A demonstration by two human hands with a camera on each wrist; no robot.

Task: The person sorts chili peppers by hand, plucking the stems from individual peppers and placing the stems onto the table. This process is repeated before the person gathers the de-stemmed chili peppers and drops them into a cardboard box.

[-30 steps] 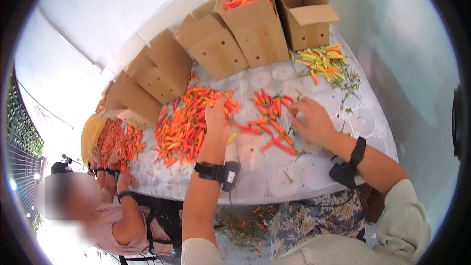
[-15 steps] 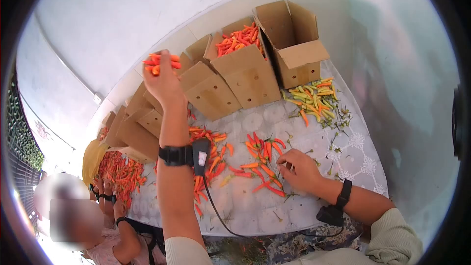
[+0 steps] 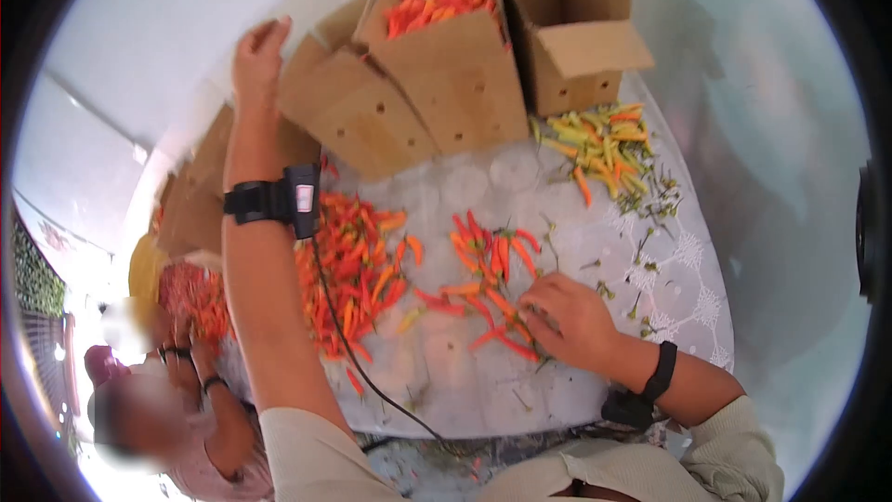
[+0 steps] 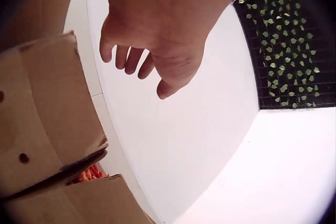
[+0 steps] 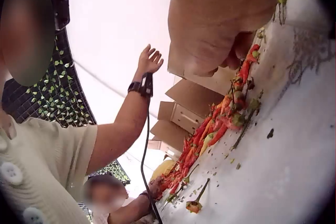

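Observation:
My left hand (image 3: pixel 260 37) is raised over the row of cardboard boxes (image 3: pixel 348 107), fingers spread and holding nothing. In the left wrist view that hand (image 4: pixel 134 64) hangs relaxed above a box flap, and orange chilies (image 4: pixel 92 174) show inside the box below. My right hand (image 3: pixel 539 307) rests on the table with its fingers curled on red chilies (image 3: pixel 488 265) of a small pile. The right wrist view shows those fingertips (image 5: pixel 236 58) pinching red chilies (image 5: pixel 244 71) with green stems.
A box full of orange chilies (image 3: pixel 437 0) and a box (image 3: pixel 576 37) stand at the back. A yellow-green chili pile (image 3: pixel 599 144) lies right, a big orange pile (image 3: pixel 358 265) left of centre. Another person (image 3: pixel 177 390) handles red chilies (image 3: pixel 190 297). The table edge (image 3: pixel 465 414) is near.
My left hand took a handful of orange chilies from the pile, lifted it over the boxes, and is now open with nothing in it. The right hand stayed at the small red pile.

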